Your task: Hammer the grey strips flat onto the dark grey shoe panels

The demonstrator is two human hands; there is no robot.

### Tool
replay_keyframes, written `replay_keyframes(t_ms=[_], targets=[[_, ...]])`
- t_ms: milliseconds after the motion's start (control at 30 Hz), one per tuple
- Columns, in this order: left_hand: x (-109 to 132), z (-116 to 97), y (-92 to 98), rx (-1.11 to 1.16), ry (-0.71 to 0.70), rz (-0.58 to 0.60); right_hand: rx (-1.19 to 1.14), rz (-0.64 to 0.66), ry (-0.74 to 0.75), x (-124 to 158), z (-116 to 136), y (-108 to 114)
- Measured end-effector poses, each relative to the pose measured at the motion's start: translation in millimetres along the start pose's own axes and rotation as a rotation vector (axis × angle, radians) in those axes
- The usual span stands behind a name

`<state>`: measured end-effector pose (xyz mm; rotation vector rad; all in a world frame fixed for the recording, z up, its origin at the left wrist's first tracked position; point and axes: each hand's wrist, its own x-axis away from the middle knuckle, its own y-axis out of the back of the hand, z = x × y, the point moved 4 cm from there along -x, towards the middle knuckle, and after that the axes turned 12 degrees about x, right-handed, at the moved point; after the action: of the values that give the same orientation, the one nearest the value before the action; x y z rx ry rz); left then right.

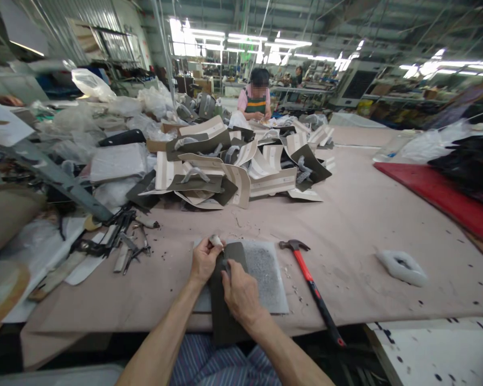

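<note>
A long dark olive panel (236,254) lies in front of me on a pale speckled board (268,279), its near end reaching past the table edge. My left hand (203,262) is closed at the panel's far left edge, with a small white wrapped piece (216,240) pinched between thumb and fingers. Against the panel's upper face rests my right hand (241,292), its fingers curled close to the left fingertips. Whatever lies under those right fingers is hidden. Right of the board is a claw hammer (309,279) with a red and black handle.
Bent panels with handles (241,169) are piled across the table. Pliers and other hand tools (131,244) lie at left, near plastic-wrapped goods (118,161). A white foam-like ring (402,267) and a red board (438,193) lie at right. Another person (255,102) works behind the pile.
</note>
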<state>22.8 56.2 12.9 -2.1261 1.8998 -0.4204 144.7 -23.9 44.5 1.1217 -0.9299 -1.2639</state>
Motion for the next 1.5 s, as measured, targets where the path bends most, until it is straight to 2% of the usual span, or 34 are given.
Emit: replay_keyframes(t_ms=[133,233,367,533,733,833,933,1000,1033,1100,1133,1200,1267,1367,1433,1500], targets=[[-4,5,-3.4,-0.079,0.021,0.07,-0.116,0.078,-0.068,-5,-7,0],[-4,9,-1.3,-0.15,0.014,0.09,-0.203,0.108,-0.017,0,-11,1],[-1,10,-0.9,-0.19,0.013,0.134,-0.19,0.12,0.037,12,-15,2],[1,6,-5.1,-0.269,0.003,0.176,-0.188,0.12,0.022,15,-15,2],[5,2,-10.0,-0.365,-0.028,0.172,-0.223,0.117,0.035,15,-12,5],[9,3,-10.6,-0.417,-0.058,0.148,-0.323,0.098,0.089,15,-22,13],[16,3,-9.4,-0.491,-0.111,0.115,-0.311,-0.065,0.026,15,-67,28],[21,2,-9.4,-0.555,-0.157,0.128,-0.129,-0.201,-0.141,20,-118,38],[23,1,-9.9,-0.585,-0.177,0.152,-0.014,-0.22,-0.239,23,-145,40],[25,0,-11.7,-0.623,-0.202,0.211,0.119,-0.135,-0.421,33,-194,39],[25,0,-12.7,-0.633,-0.206,0.235,0.088,-0.061,-0.503,38,-214,36],[24,0,-14.1,-0.638,-0.206,0.25,-0.135,0.094,-0.627,46,-237,27],[23,0,-15.6,-0.639,-0.202,0.243,-0.392,0.211,-0.669,48,-237,21],[20,-1,-18.2,-0.647,-0.199,0.237,-0.58,0.29,-0.628,40,-210,27],[20,-1,-18.9,-0.653,-0.194,0.237,-0.672,0.268,-0.598,32,-184,42],[19,1,-18.5,-0.657,-0.19,0.237,-0.701,0.148,-0.508,22,-154,63]])
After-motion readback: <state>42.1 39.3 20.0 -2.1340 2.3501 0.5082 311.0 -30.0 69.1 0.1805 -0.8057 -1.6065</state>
